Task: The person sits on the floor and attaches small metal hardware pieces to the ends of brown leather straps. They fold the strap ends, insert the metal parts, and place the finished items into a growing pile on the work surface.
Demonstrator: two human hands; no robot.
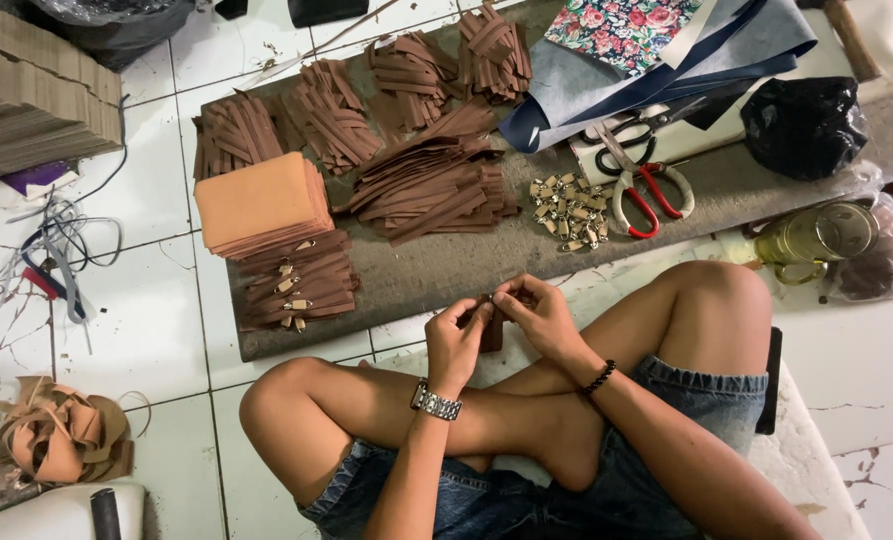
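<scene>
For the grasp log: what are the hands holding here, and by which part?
Both the left hand and right hand pinch a small brown strap piece by its upper end; its lower end hangs free below the fingers.

Sitting cross-legged on the tile floor, both hands pinching one small brown leather strap [491, 330] between them: left hand [456, 340] with the metal watch, right hand [542, 316] with the bead bracelet. Just ahead is a grey board [447, 265] loaded with brown strap piles [432, 180], a tan stack [263, 203], a heap of metal clasps [569, 210] and red-handled scissors [647, 195].
</scene>
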